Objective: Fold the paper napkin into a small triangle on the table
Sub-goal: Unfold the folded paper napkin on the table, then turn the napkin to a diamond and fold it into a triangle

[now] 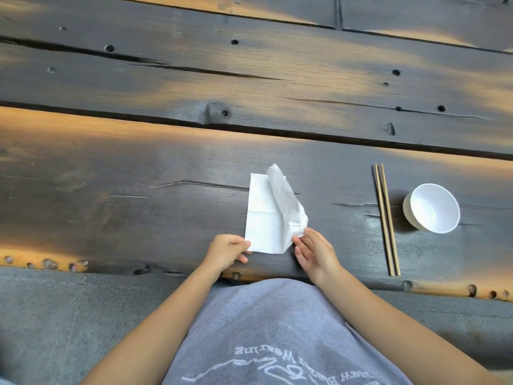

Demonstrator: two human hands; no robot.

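A small round white bowl [432, 208] stands upright on the dark, weathered wooden plank worktop [138, 190], its inside bare. Just to the left of the bowl lies a pair of thin brown wooden chopsticks [386, 219], side by side and close together, running from beyond the bowl down past it toward the worktop's near edge. They lie apart from the bowl, not touching it. Below the bowl, past the worktop's worn orange-brown edge, grey floor [55, 315] shows, and a grey printed T-shirt [263, 334].

We seem to sit at a rustic dining spot: dark plank table [138, 168], chopsticks [386, 218] and white bowl [431, 208] at right of frame.
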